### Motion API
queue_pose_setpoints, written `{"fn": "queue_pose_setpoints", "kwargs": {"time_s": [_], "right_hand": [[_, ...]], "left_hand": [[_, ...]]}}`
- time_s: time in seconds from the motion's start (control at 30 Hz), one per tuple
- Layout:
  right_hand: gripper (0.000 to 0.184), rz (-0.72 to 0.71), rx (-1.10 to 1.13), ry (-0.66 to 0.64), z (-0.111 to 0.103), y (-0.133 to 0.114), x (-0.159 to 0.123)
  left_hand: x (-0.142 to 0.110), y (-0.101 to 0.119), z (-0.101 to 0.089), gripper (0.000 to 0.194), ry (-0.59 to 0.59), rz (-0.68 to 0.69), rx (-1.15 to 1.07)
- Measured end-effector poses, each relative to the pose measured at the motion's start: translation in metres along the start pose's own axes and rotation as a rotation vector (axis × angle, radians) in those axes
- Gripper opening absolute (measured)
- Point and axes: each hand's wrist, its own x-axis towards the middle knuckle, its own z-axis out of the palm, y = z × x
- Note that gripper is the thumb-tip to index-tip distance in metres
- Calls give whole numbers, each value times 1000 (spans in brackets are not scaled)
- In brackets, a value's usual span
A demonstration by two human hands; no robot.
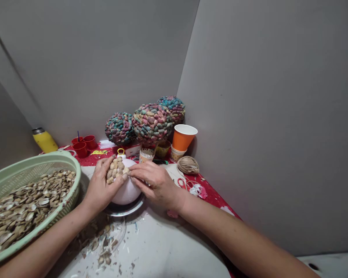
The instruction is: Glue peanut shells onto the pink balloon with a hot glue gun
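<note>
A pale white ball (pixel 128 194), partly covered with light-brown peanut shells (pixel 115 168), rests on a round metal dish (pixel 124 212). My left hand (pixel 101 185) wraps round its left side, with the thumb across the front beside the shells. From the right, my right hand (pixel 156 181) has its fingertips closed together on a shell at the edge of the covered patch. Those fingers partly hide that shell. Behind the ball's top shows a white cap with a yellow ring (pixel 121 151).
A green basket (pixel 75 170) of loose shells stands at left. Shell scraps (pixel 104 256) litter the board (pixel 168 247). Several coloured shell-covered balls (pixel 152 122), an orange cup (pixel 184 138), red cups (pixel 80 149), twine (pixel 188 165), red scissors (pixel 181 183) and a yellow bottle (pixel 45 141) stand around.
</note>
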Motion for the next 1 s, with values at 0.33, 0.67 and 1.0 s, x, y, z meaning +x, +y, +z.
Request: {"fn": "queue_pose_setpoints", "kwargs": {"time_s": [0.33, 0.67, 1.0], "right_hand": [[15, 245, 61, 201, -17, 10, 1], [11, 651, 15, 513, -81, -9, -63], [30, 895, 26, 389, -89, -42, -109]], "left_hand": [[0, 4, -1, 61, 30, -39, -78], [5, -1, -2, 69, 35, 34, -67], [8, 6, -8, 77, 82, 22, -25]]}}
